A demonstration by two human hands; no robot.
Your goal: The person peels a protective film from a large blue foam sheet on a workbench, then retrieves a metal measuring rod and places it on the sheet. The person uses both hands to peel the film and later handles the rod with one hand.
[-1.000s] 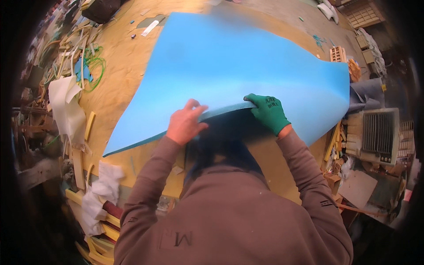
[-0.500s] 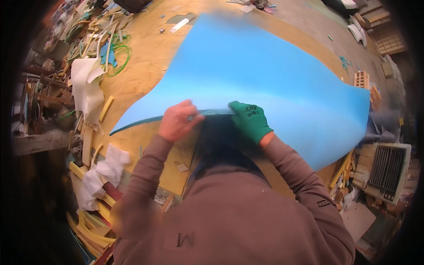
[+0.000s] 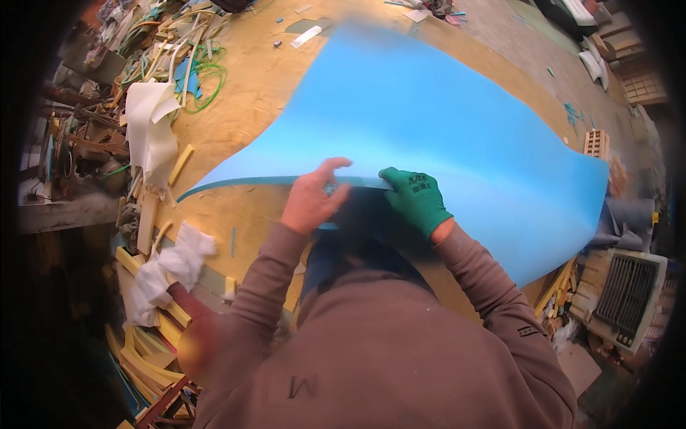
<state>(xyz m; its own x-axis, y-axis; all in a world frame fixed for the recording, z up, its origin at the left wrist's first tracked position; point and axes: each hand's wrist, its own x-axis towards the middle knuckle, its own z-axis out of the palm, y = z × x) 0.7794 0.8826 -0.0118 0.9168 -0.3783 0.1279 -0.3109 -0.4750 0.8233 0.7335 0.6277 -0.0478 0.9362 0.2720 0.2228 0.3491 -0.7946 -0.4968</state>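
Note:
A large bright blue sheet (image 3: 414,107), perhaps foam, spreads over the plywood surface (image 3: 236,129); its near edge is lifted and curved before my body. My right hand (image 3: 416,196), in a green glove, pinches that near edge from above. Just left of it, my bare left hand (image 3: 314,196) is at the same edge, index finger and thumb spread apart. A small bluish bit shows between those fingers, too small to make out. The sheet's underside and the right fingertips are partly hidden.
Scrap strips and a green cord (image 3: 214,79) lie at the upper left, by a hanging cream sheet (image 3: 151,136). White wadding (image 3: 182,254) and yellow strips are at the lower left. A grey louvred appliance (image 3: 629,300) stands at the right, beside a dark roll (image 3: 629,225).
My left hand has moved right along the edge, towards the gloved hand, and its fingers have spread. My right hand keeps its pinch. The whole view has shifted slightly.

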